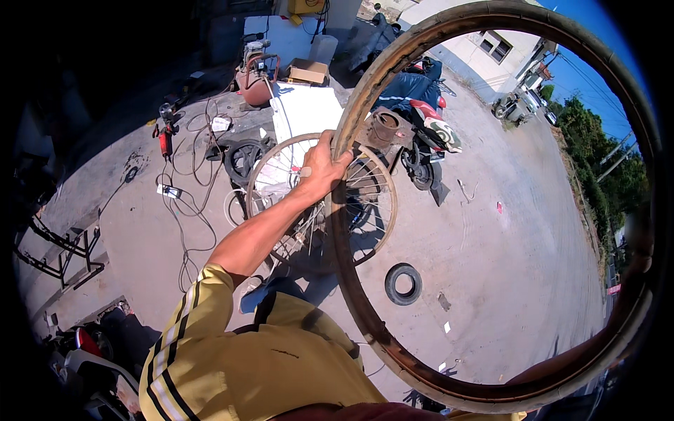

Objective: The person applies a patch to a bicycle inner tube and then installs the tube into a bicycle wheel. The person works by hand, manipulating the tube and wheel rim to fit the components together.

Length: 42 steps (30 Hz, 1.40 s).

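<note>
A large, worn bicycle tyre (342,238) is held up in front of me, its ring filling the right half of the head view. My left hand (325,170) is closed around the tyre's left side, with a small patch on the back of the hand. On the far right side, in deep shade, my right hand (637,270) grips the same tyre; its fingers are hard to make out. Behind the tyre, low near my feet, is a spoked wheel (392,205), partly covered by my left forearm and the tyre.
A small black tyre (403,284) lies on the concrete. Further off are an air compressor (254,83), a cardboard box (307,71), a rusty bucket (385,127) and motorbike parts (418,168). Cables (208,186) trail at the left, by a metal frame (69,256).
</note>
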Each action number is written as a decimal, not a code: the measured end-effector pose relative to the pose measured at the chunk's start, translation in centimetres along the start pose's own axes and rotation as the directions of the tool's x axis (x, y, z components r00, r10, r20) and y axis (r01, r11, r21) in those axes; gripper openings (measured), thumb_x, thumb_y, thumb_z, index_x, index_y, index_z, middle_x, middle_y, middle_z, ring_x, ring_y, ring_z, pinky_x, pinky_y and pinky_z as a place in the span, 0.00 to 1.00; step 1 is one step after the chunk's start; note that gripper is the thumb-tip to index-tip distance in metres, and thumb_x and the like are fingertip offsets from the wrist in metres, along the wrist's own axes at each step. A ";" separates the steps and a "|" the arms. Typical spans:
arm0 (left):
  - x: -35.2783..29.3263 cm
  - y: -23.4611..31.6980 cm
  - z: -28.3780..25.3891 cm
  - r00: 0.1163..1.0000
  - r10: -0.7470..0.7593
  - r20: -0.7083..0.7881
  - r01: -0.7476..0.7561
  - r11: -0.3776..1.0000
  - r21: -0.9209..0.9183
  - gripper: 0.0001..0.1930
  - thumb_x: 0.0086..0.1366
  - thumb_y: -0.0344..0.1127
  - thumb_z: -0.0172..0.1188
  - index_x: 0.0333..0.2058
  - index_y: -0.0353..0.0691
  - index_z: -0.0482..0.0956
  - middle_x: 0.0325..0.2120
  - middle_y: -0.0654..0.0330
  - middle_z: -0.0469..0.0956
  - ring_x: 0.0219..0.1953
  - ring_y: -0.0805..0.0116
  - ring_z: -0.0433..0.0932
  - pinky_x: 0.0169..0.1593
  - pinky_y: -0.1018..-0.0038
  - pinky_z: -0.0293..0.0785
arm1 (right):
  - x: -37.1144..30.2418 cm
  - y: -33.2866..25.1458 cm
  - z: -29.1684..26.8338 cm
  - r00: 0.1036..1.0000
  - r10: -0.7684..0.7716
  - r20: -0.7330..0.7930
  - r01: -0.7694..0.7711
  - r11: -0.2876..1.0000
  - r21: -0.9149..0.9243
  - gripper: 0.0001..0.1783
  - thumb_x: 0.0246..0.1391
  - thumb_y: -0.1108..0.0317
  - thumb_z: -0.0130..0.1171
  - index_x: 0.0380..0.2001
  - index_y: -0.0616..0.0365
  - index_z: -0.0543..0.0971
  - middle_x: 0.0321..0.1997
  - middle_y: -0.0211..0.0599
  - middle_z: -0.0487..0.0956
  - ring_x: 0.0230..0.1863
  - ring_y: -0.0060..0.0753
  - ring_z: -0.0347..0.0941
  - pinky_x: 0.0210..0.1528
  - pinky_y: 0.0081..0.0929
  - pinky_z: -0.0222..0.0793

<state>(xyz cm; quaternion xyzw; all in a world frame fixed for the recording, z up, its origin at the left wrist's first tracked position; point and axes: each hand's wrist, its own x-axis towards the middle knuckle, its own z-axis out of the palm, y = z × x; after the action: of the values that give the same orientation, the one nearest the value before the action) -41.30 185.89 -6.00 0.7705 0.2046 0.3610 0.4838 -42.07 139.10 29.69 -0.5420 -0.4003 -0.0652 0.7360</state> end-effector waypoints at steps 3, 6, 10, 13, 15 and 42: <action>0.3 0.4 0.0 1.000 0.026 -0.018 -0.025 0.999 0.019 0.29 0.64 0.41 0.63 0.57 0.26 0.71 0.31 0.33 0.82 0.36 0.34 0.84 0.44 0.52 0.79 | 0.1 -0.4 -0.7 0.998 -0.022 -0.058 0.019 0.998 -0.059 0.35 0.70 0.63 0.57 0.70 0.68 0.55 0.62 0.58 0.71 0.59 0.45 0.74 0.54 0.31 0.84; 0.4 0.7 -0.4 0.998 0.058 -0.016 -0.057 0.997 0.053 0.29 0.65 0.39 0.61 0.59 0.25 0.70 0.32 0.31 0.82 0.39 0.32 0.83 0.46 0.50 0.78 | 0.2 -0.7 -1.5 0.993 -0.033 -0.109 0.022 0.995 -0.098 0.33 0.70 0.64 0.57 0.69 0.69 0.57 0.61 0.59 0.72 0.57 0.44 0.75 0.53 0.31 0.84; 0.5 1.8 -1.5 0.991 0.132 -0.031 -0.128 0.987 0.096 0.27 0.65 0.37 0.59 0.59 0.25 0.70 0.33 0.31 0.82 0.40 0.33 0.83 0.47 0.50 0.78 | 0.3 -1.5 -2.9 0.984 -0.055 -0.168 0.032 0.990 -0.137 0.31 0.70 0.64 0.57 0.67 0.69 0.60 0.59 0.59 0.75 0.55 0.43 0.78 0.52 0.31 0.86; 0.7 3.1 -2.6 0.995 0.101 -0.022 -0.099 0.992 0.081 0.29 0.64 0.38 0.61 0.59 0.25 0.71 0.33 0.33 0.83 0.39 0.38 0.85 0.47 0.54 0.79 | 0.5 -1.8 -3.7 0.977 -0.066 -0.203 0.033 0.986 -0.161 0.30 0.70 0.65 0.57 0.66 0.70 0.63 0.58 0.60 0.76 0.53 0.42 0.80 0.51 0.30 0.86; 1.0 4.0 -3.6 0.994 0.102 -0.043 -0.101 0.995 0.021 0.30 0.62 0.39 0.62 0.59 0.26 0.72 0.32 0.35 0.84 0.38 0.42 0.86 0.46 0.55 0.80 | 0.4 -1.8 -3.9 0.973 -0.069 -0.222 0.031 0.985 -0.170 0.29 0.70 0.65 0.57 0.66 0.70 0.64 0.57 0.60 0.77 0.52 0.42 0.81 0.50 0.30 0.87; 1.0 16.0 -16.7 0.941 0.328 0.087 -0.184 0.708 -0.681 0.35 0.67 0.43 0.65 0.64 0.25 0.64 0.43 0.54 0.80 0.28 0.80 0.76 0.27 0.88 0.74 | -1.8 9.0 -9.5 0.992 0.055 -0.115 -0.073 0.984 -0.163 0.33 0.70 0.57 0.55 0.68 0.70 0.66 0.59 0.58 0.78 0.43 0.34 0.83 0.36 0.24 0.87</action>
<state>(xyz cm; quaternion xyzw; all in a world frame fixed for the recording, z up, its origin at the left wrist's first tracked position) -53.75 189.37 13.21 0.6010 -0.0968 0.3938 0.6888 -33.61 134.07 20.90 -0.6100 -0.3347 -0.1044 0.7106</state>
